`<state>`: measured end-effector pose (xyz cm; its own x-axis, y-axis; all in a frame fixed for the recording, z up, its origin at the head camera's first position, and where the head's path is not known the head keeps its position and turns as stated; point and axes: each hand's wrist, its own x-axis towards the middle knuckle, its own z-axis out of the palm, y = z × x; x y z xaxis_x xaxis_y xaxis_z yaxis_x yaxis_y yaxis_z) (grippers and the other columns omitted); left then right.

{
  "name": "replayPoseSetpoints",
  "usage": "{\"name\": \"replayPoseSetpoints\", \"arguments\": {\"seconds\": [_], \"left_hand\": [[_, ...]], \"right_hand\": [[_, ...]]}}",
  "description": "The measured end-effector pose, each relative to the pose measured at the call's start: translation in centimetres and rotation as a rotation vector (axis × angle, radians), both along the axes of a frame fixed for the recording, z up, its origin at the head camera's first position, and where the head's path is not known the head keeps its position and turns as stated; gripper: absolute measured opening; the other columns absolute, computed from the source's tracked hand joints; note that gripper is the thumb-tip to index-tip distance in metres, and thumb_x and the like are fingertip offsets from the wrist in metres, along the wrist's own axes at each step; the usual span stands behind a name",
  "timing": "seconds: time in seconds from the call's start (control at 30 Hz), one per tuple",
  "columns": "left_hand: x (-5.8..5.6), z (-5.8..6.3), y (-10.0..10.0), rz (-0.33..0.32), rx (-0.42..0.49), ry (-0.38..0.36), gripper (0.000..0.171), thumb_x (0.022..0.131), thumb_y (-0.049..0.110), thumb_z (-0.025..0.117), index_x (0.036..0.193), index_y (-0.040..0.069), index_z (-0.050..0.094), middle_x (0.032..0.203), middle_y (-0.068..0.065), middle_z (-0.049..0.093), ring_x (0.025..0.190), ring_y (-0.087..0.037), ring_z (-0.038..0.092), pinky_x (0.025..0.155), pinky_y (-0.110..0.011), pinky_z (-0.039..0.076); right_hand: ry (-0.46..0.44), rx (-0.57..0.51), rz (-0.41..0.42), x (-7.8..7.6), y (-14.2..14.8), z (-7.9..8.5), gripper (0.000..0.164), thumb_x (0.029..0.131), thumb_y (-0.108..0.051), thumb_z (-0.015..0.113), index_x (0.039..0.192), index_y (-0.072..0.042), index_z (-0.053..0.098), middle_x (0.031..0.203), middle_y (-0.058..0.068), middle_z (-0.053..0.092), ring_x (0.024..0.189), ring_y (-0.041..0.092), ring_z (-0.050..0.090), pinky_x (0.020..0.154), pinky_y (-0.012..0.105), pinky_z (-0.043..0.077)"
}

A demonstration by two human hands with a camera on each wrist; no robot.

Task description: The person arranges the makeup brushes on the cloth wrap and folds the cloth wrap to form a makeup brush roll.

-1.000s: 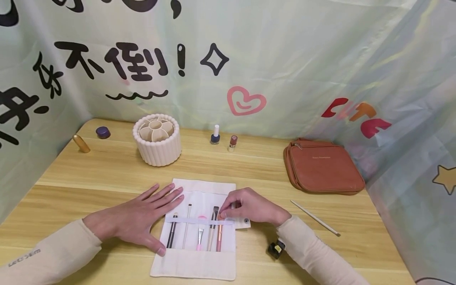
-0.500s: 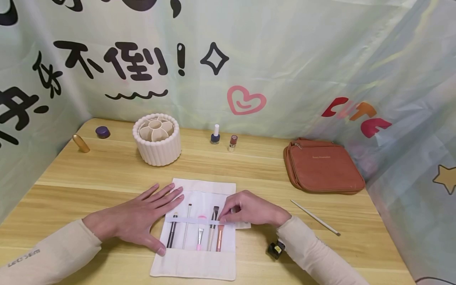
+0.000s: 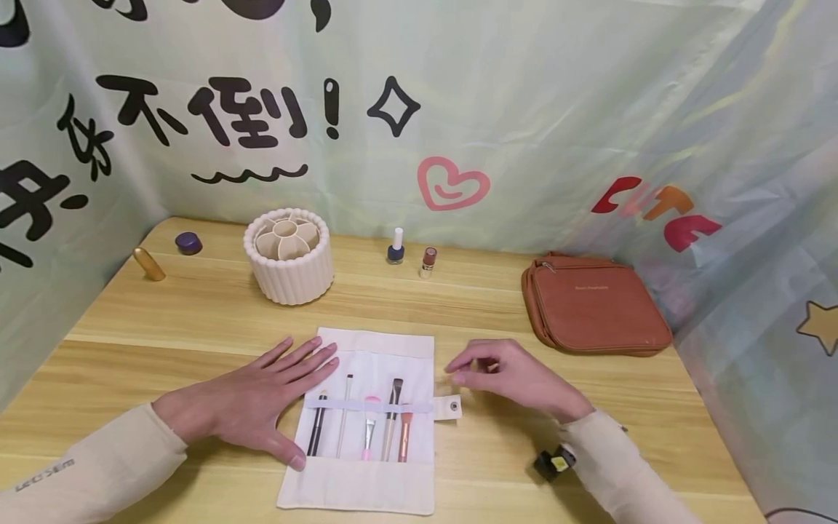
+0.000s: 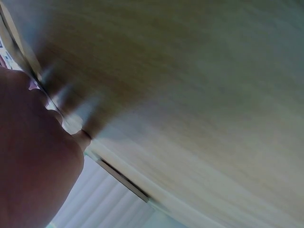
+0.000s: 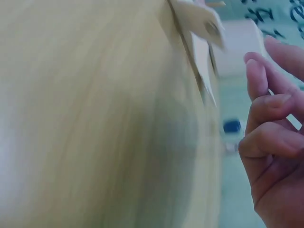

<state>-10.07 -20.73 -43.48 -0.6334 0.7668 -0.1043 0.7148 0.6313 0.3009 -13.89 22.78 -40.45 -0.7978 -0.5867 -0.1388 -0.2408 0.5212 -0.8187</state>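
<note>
A cream fabric brush roll [image 3: 356,489] lies unfolded on the table. Under its white elastic band sit several makeup brushes, among them a black-handled one [image 3: 316,431], a pink one [image 3: 368,433], a wide dark-bristled one [image 3: 396,393] and a copper-coloured one [image 3: 404,437]. My left hand [image 3: 255,404] rests flat across the roll's left edge, fingers spread. To the right of the roll, beyond its snap tab [image 3: 448,407], my right hand [image 3: 507,372] hovers with loosely bent fingers and nothing in them. The right wrist view shows those fingers [image 5: 273,135] bare too.
At the back stand a ribbed round organizer [image 3: 288,269], a nail polish bottle [image 3: 396,251] and a lipstick [image 3: 428,263]. A gold tube [image 3: 149,266] and a purple lid [image 3: 188,244] are back left. A brown zip case [image 3: 599,306] lies back right.
My right hand has let go at the copper-coloured brush and elastic band and moved right, off the roll. It now covers most of the thin white stick. My left hand has stayed put.
</note>
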Motion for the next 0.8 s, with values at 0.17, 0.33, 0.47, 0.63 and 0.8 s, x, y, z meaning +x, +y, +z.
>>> {"name": "replayPoseSetpoints", "arguments": {"seconds": [0.17, 0.33, 0.47, 0.63, 0.8], "left_hand": [[0.1, 0.0, 0.0, 0.003, 0.0, -0.002, 0.13, 0.082, 0.096, 0.056, 0.176, 0.013, 0.019, 0.184, -0.011, 0.017, 0.169, -0.04, 0.015, 0.124, -0.018, -0.028], [0.1, 0.0, 0.1, 0.001, -0.007, 0.004, 0.13, 0.083, 0.097, 0.056, 0.176, 0.013, 0.02, 0.184, -0.011, 0.017, 0.169, -0.041, 0.016, 0.124, -0.019, -0.028], [0.1, 0.1, 0.1, 0.002, -0.007, -0.005, 0.13, 0.083, 0.097, 0.056, 0.175, 0.013, 0.02, 0.184, -0.011, 0.017, 0.169, -0.041, 0.016, 0.124, -0.019, -0.028], [0.0, 0.2, 0.2, 0.007, -0.007, -0.021, 0.13, 0.083, 0.096, 0.057, 0.176, 0.013, 0.019, 0.184, -0.011, 0.016, 0.169, -0.041, 0.015, 0.124, -0.018, -0.028], [0.0, 0.3, 0.1, 0.005, -0.009, -0.02, 0.13, 0.083, 0.096, 0.056, 0.175, 0.013, 0.02, 0.184, -0.012, 0.017, 0.169, -0.042, 0.015, 0.123, -0.018, -0.028]], "right_hand": [[-0.014, -0.045, -0.12, 1.3, 4.8, 0.9, 0.019, 0.105, -0.023, 0.075, 0.12, -0.014, 0.082, 0.108, 0.007, 0.074, 0.086, 0.016, 0.066, 0.068, 0.028, 0.058], [0.019, -0.028, -0.254, 3.0, 9.3, 1.5, 0.021, 0.107, -0.02, 0.072, 0.125, -0.01, 0.078, 0.122, 0.012, 0.077, 0.102, 0.013, 0.074, 0.082, 0.028, 0.063], [0.075, 0.042, -0.366, 4.4, 12.6, 1.4, 0.023, 0.108, -0.021, 0.071, 0.127, -0.01, 0.077, 0.123, 0.003, 0.078, 0.105, 0.005, 0.072, 0.084, 0.022, 0.059], [0.111, 0.073, -0.443, 5.5, 16.3, 0.1, 0.022, 0.106, -0.013, 0.073, 0.125, -0.003, 0.075, 0.11, -0.007, 0.079, 0.091, 0.004, 0.07, 0.071, 0.024, 0.058], [0.118, 0.097, -0.439, 5.8, 18.3, -1.4, 0.016, 0.103, -0.006, 0.074, 0.118, 0.0, 0.075, 0.097, -0.014, 0.076, 0.077, 0.005, 0.066, 0.06, 0.027, 0.055]]}}
